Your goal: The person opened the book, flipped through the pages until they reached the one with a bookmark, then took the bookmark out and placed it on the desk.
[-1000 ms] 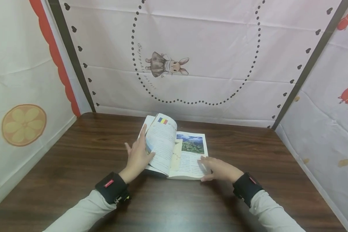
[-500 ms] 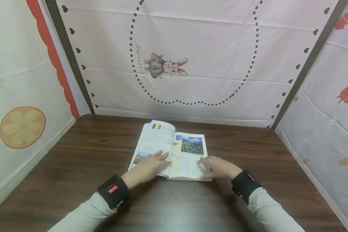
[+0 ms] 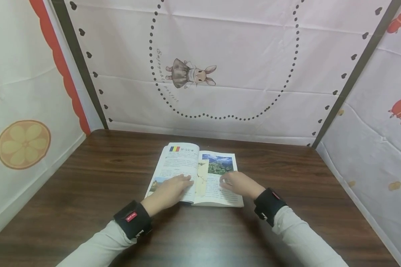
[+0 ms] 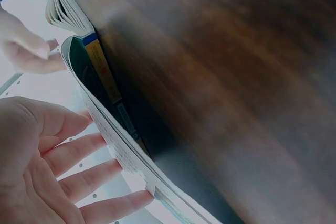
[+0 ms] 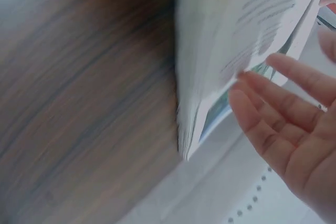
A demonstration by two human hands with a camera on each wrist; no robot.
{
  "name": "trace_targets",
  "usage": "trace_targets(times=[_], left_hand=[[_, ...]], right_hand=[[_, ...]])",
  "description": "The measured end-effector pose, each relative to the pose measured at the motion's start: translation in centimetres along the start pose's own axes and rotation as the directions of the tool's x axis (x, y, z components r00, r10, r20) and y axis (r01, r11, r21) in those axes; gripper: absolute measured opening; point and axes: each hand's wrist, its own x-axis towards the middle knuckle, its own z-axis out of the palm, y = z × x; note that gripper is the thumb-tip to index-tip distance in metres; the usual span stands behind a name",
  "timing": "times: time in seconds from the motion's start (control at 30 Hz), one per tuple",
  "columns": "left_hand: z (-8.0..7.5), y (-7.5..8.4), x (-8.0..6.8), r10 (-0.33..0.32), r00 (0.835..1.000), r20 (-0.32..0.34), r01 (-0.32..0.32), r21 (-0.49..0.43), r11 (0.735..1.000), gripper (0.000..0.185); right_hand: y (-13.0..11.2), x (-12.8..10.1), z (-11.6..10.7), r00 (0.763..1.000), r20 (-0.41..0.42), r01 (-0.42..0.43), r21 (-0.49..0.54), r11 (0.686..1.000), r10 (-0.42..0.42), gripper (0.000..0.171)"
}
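Note:
An open book (image 3: 217,193) lies on the brown table, its left page showing a small striped flag and its right page a mountain photo. My left hand (image 3: 168,191) rests on the lower left page; in the left wrist view its fingers (image 4: 84,179) are spread and touch the paper. Over the right page is my right hand (image 3: 241,183), just below the photo. Seen from the right wrist, its fingers (image 5: 283,100) are loosely bent with nothing between them, close to the page; whether they touch it I cannot tell. The left leaves bow up from the cover beneath, near the spine (image 4: 105,69).
The dark wood table (image 3: 200,237) extends around the book on all sides. White printed cloth (image 3: 240,74) hangs behind it, with more cloth walls at left and right. Each wrist wears a black band (image 3: 132,219).
The left leaves have come down flatter, and my left hand has moved from the book's left edge onto the page. My right hand has shifted inward and up from the right edge.

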Motion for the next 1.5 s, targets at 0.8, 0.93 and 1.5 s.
trace_targets(times=[0.8,0.93,1.5], left_hand=[[-0.5,0.4,-0.1,-0.012,0.999,0.032,0.013,-0.038,0.999,0.032],[-0.6,0.3,0.0,-0.021,0.999,0.033,0.023,-0.042,0.999,0.032],[-0.4,0.0,0.0,-0.013,1.000,-0.003,0.013,-0.036,0.999,0.032]], right_hand=[[-3.4,5.4,2.2,0.921,0.098,-0.324,0.729,0.603,0.376,0.017],[-3.6,5.5,2.3,0.916,0.067,-0.317,0.724,0.613,0.395,0.016],[2.4,2.5,-0.5,0.929,0.071,-0.304,0.703,0.643,0.363,0.024]])
